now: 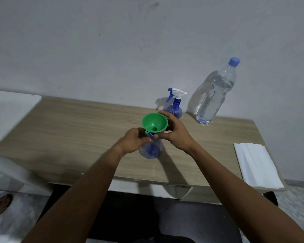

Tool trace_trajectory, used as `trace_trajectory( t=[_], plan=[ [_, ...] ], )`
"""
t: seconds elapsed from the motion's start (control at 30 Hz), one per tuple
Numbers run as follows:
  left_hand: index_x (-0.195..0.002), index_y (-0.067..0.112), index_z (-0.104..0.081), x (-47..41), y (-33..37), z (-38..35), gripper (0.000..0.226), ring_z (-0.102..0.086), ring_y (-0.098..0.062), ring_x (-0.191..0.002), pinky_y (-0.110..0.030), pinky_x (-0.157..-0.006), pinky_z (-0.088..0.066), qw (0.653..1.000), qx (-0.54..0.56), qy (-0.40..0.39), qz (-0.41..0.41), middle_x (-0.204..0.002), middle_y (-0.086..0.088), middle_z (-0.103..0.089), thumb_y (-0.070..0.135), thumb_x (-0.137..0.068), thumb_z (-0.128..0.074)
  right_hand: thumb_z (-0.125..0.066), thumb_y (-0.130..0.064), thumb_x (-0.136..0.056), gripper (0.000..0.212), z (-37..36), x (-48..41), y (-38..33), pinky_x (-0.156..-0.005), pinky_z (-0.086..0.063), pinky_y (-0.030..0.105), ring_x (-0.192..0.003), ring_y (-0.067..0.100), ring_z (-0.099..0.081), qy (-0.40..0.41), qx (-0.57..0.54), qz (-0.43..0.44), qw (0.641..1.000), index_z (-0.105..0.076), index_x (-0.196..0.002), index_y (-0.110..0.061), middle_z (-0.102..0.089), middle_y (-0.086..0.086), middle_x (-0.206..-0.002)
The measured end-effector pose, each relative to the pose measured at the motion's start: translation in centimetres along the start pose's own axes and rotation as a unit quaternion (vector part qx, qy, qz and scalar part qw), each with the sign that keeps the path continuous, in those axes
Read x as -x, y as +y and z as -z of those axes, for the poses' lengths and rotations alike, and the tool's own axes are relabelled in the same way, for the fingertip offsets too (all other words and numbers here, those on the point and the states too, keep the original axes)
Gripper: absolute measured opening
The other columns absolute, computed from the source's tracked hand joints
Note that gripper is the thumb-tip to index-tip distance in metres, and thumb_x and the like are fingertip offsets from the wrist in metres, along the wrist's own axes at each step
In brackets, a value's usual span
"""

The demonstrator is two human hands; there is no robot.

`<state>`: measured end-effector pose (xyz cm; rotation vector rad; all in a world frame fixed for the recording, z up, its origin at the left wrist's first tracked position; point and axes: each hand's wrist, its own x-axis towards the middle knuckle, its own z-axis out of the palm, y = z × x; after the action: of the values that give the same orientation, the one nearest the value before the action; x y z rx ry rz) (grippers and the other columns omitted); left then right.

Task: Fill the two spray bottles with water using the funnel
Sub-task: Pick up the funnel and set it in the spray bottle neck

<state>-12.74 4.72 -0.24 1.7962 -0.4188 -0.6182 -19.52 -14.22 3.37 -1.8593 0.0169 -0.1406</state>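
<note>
**Inspector:** State the step in hand.

**Operator:** I judge it to be seating the green funnel (154,122) in the neck of the near spray bottle (151,149), which stands mid-table on the wooden table (74,130) with its trigger head off. My left hand (134,141) is closed round the bottle's neck, just under the funnel. My right hand (174,132) grips the funnel's rim from the far side. Whether the spout is fully home I cannot tell; my fingers hide the joint.

**Inspector:** The other items?

**Operator:** The second spray bottle (175,106) stands behind, trigger head fitted. The capped water bottle (216,92) stands to its right, by the wall. Folded white paper (256,165) lies at the table's right edge.

**Inspector:** Next move?

**Operator:** In my judgement: funnel upright and steady, left hand keeping the bottle, right hand freed to fetch and uncap the water bottle.
</note>
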Motion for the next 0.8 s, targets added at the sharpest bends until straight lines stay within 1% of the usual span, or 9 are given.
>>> trace_trajectory(
  t=[0.07, 0.1, 0.13, 0.2, 0.23, 0.37, 0.57, 0.67, 0.8],
  plan=[
    [-0.099, 0.033, -0.071, 0.1, 0.1, -0.1, 0.019, -0.068, -0.012, -0.102, -0.046, -0.105, -0.05, 1.0, -0.002, -0.001, -0.005, -0.099, 0.009, -0.076, 0.022, -0.084, -0.077, -0.089, 0.001, -0.07, 0.085, 0.0, 0.0, 0.1, -0.094, -0.057, 0.029, -0.117, 0.024, -0.063, 0.002, 0.0, 0.0, 1.0, -0.05, -0.143, -0.014, -0.061, 0.005, -0.134],
    [-0.099, 0.032, -0.071, 0.2, 0.3, -0.2, 0.019, -0.068, -0.012, -0.103, -0.046, -0.105, -0.05, 1.0, -0.002, 0.0, -0.006, -0.099, 0.009, -0.076, 0.025, -0.083, -0.078, -0.09, 0.001, -0.069, 0.085, 0.0, 0.0, 0.2, -0.094, -0.057, 0.03, -0.117, 0.024, -0.063, 0.002, 0.001, 0.0, 1.0, -0.05, -0.143, -0.014, -0.061, 0.005, -0.134],
    [-0.102, 0.031, -0.072, 0.3, 0.4, -0.2, 0.024, -0.068, -0.012, -0.105, -0.046, -0.105, -0.05, 1.0, 0.001, 0.0, -0.008, -0.101, 0.008, -0.076, 0.032, -0.079, -0.08, -0.09, 0.001, -0.069, 0.085, 0.0, 0.0, 0.2, -0.094, -0.058, 0.032, -0.116, 0.024, -0.064, 0.003, 0.001, 0.0, 1.0, -0.05, -0.143, -0.015, -0.061, 0.005, -0.134],
    [-0.111, 0.024, -0.073, 0.4, 0.4, -0.3, 0.047, -0.068, -0.014, -0.11, -0.047, -0.105, -0.049, 1.0, 0.01, -0.002, -0.013, -0.108, 0.005, -0.076, 0.045, -0.07, -0.08, -0.089, 0.002, -0.069, 0.086, 0.0, 0.1, 0.3, -0.092, -0.059, 0.033, -0.115, 0.025, -0.064, 0.002, -0.002, -0.002, 1.0, -0.049, -0.143, -0.016, -0.061, 0.005, -0.134],
    [-0.114, 0.022, -0.072, 0.4, 0.4, -0.3, 0.053, -0.068, -0.014, -0.111, -0.047, -0.106, -0.049, 1.0, 0.01, -0.003, -0.014, -0.11, 0.004, -0.076, 0.047, -0.068, -0.079, -0.089, 0.002, -0.069, 0.085, 0.1, 0.1, 0.3, -0.092, -0.059, 0.033, -0.114, 0.025, -0.065, 0.002, -0.003, -0.003, 1.0, -0.049, -0.143, -0.017, -0.061, 0.005, -0.134],
    [-0.111, 0.028, -0.073, 0.3, 0.2, -0.2, 0.052, -0.068, -0.015, -0.113, -0.048, -0.105, -0.049, 1.0, 0.007, -0.009, -0.013, -0.111, 0.005, -0.076, 0.053, -0.065, -0.079, -0.088, 0.002, -0.071, 0.083, 0.1, 0.2, 0.2, -0.091, -0.059, 0.032, -0.111, 0.022, -0.065, 0.001, -0.003, -0.003, 1.0, -0.05, -0.141, -0.021, -0.061, 0.002, -0.133],
    [-0.119, 0.027, -0.07, -0.4, -0.2, 0.1, 0.071, -0.067, -0.014, -0.114, -0.049, -0.104, -0.05, 1.0, -0.009, -0.012, -0.012, -0.114, 0.006, -0.075, 0.067, -0.061, -0.08, -0.087, 0.001, -0.072, 0.077, -0.1, 0.3, -0.2, -0.09, -0.058, 0.03, -0.109, 0.013, -0.066, 0.01, -0.002, 0.006, 1.0, -0.052, -0.133, -0.031, -0.062, -0.004, -0.13],
    [-0.12, 0.026, -0.07, -0.5, -0.4, 0.2, 0.068, -0.066, -0.014, -0.116, -0.049, -0.104, -0.05, 1.0, -0.013, -0.016, -0.014, -0.115, 0.006, -0.074, 0.064, -0.064, -0.079, -0.087, 0.002, -0.073, 0.076, -0.2, 0.1, -0.1, -0.089, -0.057, 0.029, -0.109, 0.013, -0.065, 0.014, -0.001, 0.009, 1.0, -0.053, -0.133, -0.03, -0.063, -0.005, -0.129],
    [-0.118, 0.026, -0.071, -0.6, -0.5, 0.3, 0.057, -0.066, -0.015, -0.115, -0.05, -0.104, -0.05, 0.999, -0.016, -0.016, -0.025, -0.113, 0.006, -0.075, 0.056, -0.069, -0.076, -0.088, -0.001, -0.073, 0.078, -0.2, 0.2, 0.6, -0.089, -0.06, 0.035, -0.106, 0.023, -0.066, 0.026, -0.008, -0.006, 1.0, -0.053, -0.139, -0.022, -0.064, -0.002, -0.128]
  ],
)
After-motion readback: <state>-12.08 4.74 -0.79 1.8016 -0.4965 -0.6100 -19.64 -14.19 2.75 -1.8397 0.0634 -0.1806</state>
